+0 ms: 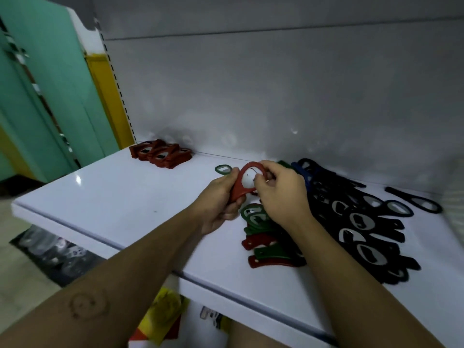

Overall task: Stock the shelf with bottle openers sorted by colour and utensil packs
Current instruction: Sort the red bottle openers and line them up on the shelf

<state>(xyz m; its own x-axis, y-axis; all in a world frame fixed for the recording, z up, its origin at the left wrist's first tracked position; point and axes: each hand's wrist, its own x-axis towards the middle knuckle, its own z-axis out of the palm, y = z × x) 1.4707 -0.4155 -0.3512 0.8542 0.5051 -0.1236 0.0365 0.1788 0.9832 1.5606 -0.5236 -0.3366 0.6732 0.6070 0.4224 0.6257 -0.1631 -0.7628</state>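
A red bottle opener [241, 183] is held upright above the white shelf [120, 197]. My left hand [218, 202] grips its handle, and my right hand [281, 190] pinches the ring end with curled fingers. Below my hands lies a mixed heap of green and red openers [263, 237]. A large pile of black openers [361, 227] spreads to the right, with a blue opener [302, 172] at its far edge. A sorted stack of red openers [160, 153] lies at the shelf's back left. One green opener [222, 169] lies alone just behind my left hand.
A lone black opener [414, 200] lies at the far right by the grey back panel [276, 96]. A teal and yellow shelf unit [50, 96] stands to the left. Yellow packaging [163, 315] sits below the shelf's front edge.
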